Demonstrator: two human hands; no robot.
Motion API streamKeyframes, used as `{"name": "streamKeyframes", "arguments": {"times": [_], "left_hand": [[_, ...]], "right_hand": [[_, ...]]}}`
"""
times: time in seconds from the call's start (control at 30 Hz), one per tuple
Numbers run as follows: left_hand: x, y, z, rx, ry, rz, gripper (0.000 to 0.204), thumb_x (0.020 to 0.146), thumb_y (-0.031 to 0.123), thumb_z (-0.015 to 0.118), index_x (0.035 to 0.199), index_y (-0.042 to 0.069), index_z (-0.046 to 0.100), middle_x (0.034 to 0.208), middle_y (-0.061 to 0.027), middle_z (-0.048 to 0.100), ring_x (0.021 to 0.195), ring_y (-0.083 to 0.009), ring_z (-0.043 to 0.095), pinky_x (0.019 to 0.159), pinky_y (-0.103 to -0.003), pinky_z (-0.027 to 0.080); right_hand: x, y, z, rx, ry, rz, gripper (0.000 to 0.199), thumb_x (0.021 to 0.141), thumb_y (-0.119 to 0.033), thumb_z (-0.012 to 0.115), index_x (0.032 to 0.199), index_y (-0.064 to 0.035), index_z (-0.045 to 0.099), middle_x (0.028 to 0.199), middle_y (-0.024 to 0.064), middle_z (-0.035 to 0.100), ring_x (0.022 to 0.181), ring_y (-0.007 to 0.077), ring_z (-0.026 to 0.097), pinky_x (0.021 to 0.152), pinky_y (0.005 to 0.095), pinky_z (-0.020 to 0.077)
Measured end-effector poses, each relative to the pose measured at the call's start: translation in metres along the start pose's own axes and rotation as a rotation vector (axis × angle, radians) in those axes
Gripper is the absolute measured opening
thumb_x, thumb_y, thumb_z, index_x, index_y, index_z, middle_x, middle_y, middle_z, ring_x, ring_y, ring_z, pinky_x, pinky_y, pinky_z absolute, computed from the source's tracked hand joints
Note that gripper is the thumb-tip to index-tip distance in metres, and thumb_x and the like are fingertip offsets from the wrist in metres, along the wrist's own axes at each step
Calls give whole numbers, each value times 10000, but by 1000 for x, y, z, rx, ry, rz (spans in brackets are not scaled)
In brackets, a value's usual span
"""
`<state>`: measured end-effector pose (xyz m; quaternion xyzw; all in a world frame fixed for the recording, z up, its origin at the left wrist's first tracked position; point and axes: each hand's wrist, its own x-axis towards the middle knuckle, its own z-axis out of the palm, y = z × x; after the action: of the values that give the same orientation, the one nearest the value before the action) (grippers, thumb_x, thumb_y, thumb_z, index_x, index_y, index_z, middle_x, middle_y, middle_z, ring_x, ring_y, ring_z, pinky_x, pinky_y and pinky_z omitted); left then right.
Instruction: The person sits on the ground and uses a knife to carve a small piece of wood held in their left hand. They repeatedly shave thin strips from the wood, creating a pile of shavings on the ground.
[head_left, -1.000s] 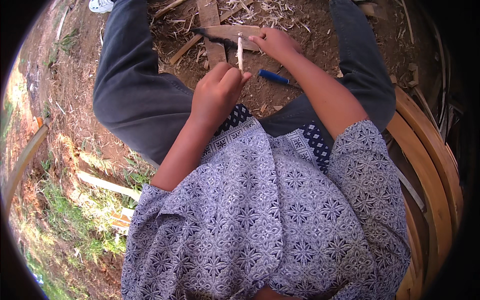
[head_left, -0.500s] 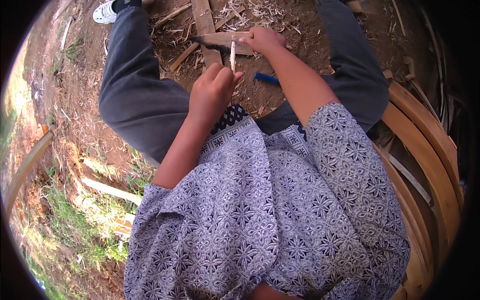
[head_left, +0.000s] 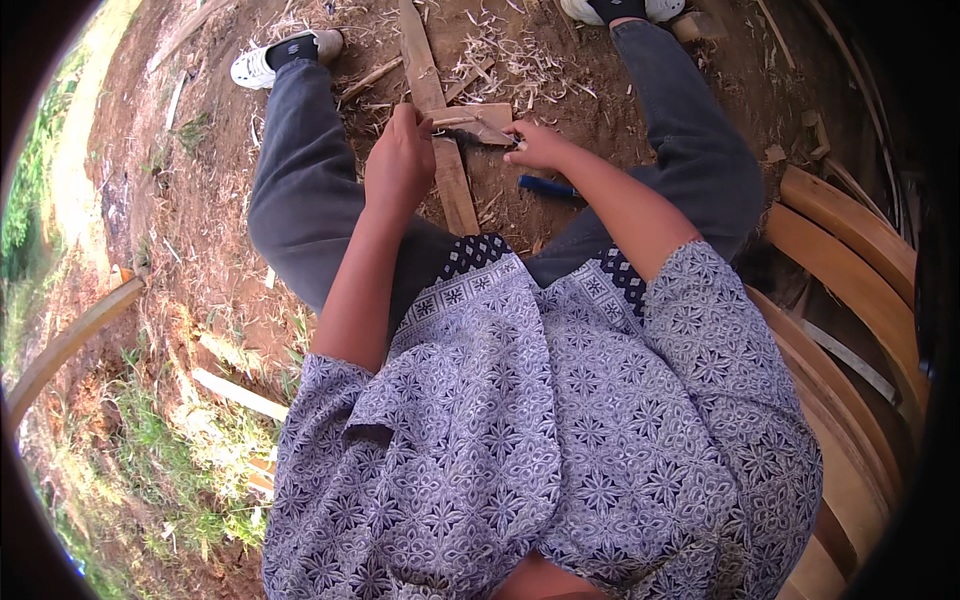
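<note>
Left hand [head_left: 398, 160] fingers pinch thin pale wood sliver [head_left: 455, 121] on long wooden plank [head_left: 440, 150]; right hand [head_left: 538, 146] fingers grip dark blade [head_left: 480, 137] beside it. Sliver likely light, brittle; hold near thick end.

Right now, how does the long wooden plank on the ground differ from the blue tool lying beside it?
The long wooden plank is pale bare wood, while the blue tool is dark blue. The plank is far longer, running from the top of the view to the person's lap; the tool is short. The left hand rests over the plank, and the right hand is close above the tool, which lies untouched. Both lie flat on the dirt between the legs.
</note>
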<state>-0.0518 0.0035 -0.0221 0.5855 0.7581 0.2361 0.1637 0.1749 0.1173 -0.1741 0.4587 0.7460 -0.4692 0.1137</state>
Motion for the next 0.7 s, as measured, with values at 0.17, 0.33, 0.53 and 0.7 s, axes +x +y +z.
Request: {"name": "streamKeyframes", "arguments": {"times": [0.17, 0.33, 0.53, 0.7], "left_hand": [[12, -3, 4, 35, -83, -10, 199, 1011, 198, 572, 1050, 34, 465, 926, -251, 666, 838, -481, 653, 696, -560, 512], [34, -21, -1, 20, -135, 157, 203, 1003, 187, 576, 1051, 27, 461, 933, -248, 666, 865, -476, 653, 725, -554, 513], [51, -34, -10, 20, -207, 206, 220, 1011, 193, 566, 1061, 14, 448, 944, -260, 656, 905, -488, 636, 774, -560, 495], [47, -22, -13, 37, -234, 223, 232, 1013, 206, 565, 1063, 14, 447, 930, -266, 660, 901, -496, 636, 768, -562, 502]], "right_hand": [[-22, -14, 17, 34, 106, 28, 472, 913, -284, 681, 1339, -108, 576, 1164, 199, 706, 1114, 391, 675, 950, 477, 535], [-47, -84, 11, 11, 206, 34, 316, 986, -225, 564, 1244, -46, 527, 1104, 253, 685, 1068, 442, 662, 902, 552, 523], [-54, -103, 12, 99, 394, -194, 346, 989, -218, 575, 1309, -107, 504, 1082, 233, 684, 1050, 456, 656, 878, 544, 523], [-28, -43, 29, -77, 141, 116, 360, 996, -238, 576, 1317, -102, 483, 1091, 224, 699, 1064, 429, 667, 881, 535, 522]]}}
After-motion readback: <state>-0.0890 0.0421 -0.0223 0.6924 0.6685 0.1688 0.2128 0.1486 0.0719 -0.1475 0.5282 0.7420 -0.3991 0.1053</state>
